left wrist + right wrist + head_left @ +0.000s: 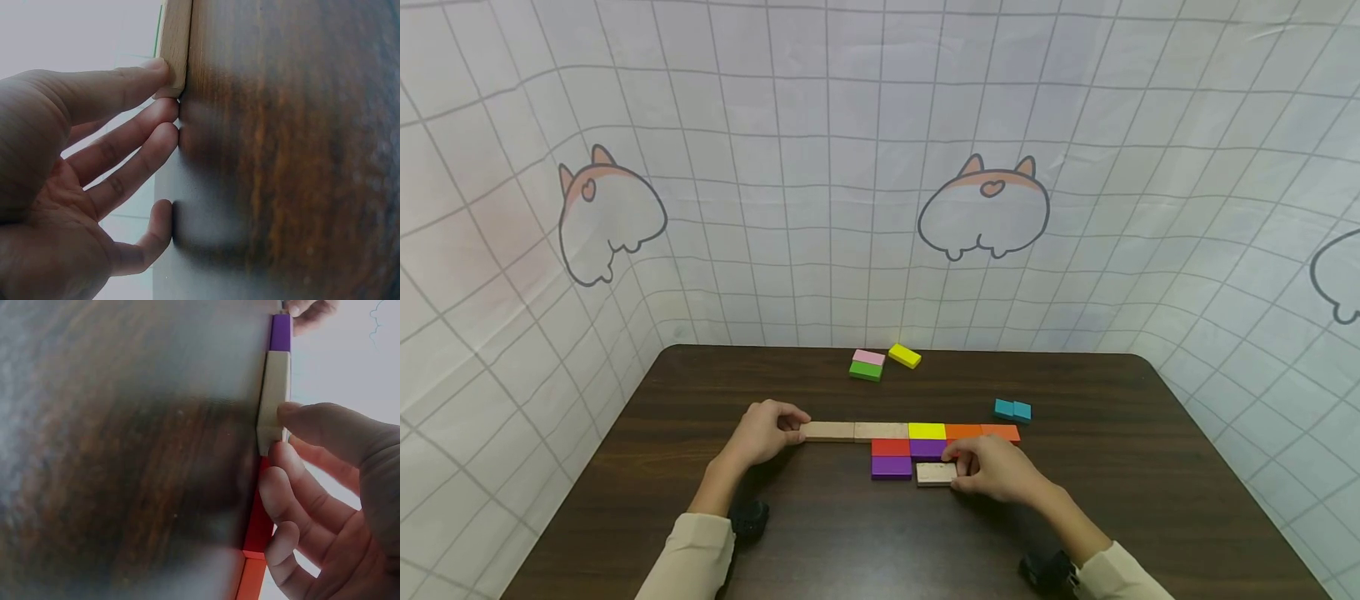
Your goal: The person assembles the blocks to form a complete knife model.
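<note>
So the bit that matters here is the short pale block [935, 475] just below the middle of the frame. It's lying flat with its long side running left to right, pretty much in line with the rows above it, and it sits directly left of the right hand [992, 468], which is clearly the nearer one. A purple block [891, 468] is just beside it on the left with a thin gap between, and another purple block [928, 450] sits just above.

Grip-wise, the right hand has the pale block pinched at its right end. Thumb's on the near side; the index tip is hidden behind the wood in the right wrist view, so I can't tell exactly where it lands. The fingers are only about as far apart as the block is thick.

Left hand [767, 432] is over left of centre, pinching the left end of a wooden plank [827, 431], with the other fingers loosely bent by the tabletop [300, 187]. That plank also runs left to right, end to end with a second plank [882, 431], then a yellow block [927, 431] and the orange blocks [962, 431].
</note>
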A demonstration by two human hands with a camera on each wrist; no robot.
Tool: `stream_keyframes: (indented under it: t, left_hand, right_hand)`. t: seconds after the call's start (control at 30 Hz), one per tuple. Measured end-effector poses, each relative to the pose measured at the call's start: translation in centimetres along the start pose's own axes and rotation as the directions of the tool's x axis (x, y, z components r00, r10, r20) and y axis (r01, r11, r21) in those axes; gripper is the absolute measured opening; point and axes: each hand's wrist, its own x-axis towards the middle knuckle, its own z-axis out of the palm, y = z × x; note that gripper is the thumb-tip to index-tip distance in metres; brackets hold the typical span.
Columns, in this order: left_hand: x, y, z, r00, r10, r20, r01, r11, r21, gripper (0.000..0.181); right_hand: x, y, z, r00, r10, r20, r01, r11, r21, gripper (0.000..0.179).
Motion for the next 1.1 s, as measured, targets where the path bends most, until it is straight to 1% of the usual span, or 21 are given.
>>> stream_keyframes:
  t: [0.3,0.53,0.83,1.1]
  left_hand:
    - [0.1,0.0,-0.1,1.000,-0.003,0.002,0.003,1.000,-0.001,0.016]
    - [0.0,0.1,-0.1,1.000,-0.012,0.009,0.012,1.000,0.004,0.017]
    - [0.0,0.0,-0.1,1.000,-0.020,0.011,0.020,1.000,0.006,0.017]
    - [0.0,0.0,-0.1,1.000,-0.006,0.007,0.006,1.000,0.010,0.016]
  right_hand:
    - [0.1,-0.3,-0.1,1.000,-0.013,0.004,0.013,1.000,-0.019,0.015]
    - [0.1,-0.5,-0.1,0.999,-0.036,-0.026,0.035,0.999,-0.024,0.015]
    - [0.4,-0.9,0.3,0.999,-0.001,-0.041,0.000,0.999,-0.040,0.015]
    - [0.6,-1.1,0.4,0.998,0.032,-0.049,-0.035,0.998,-0.060,0.016]
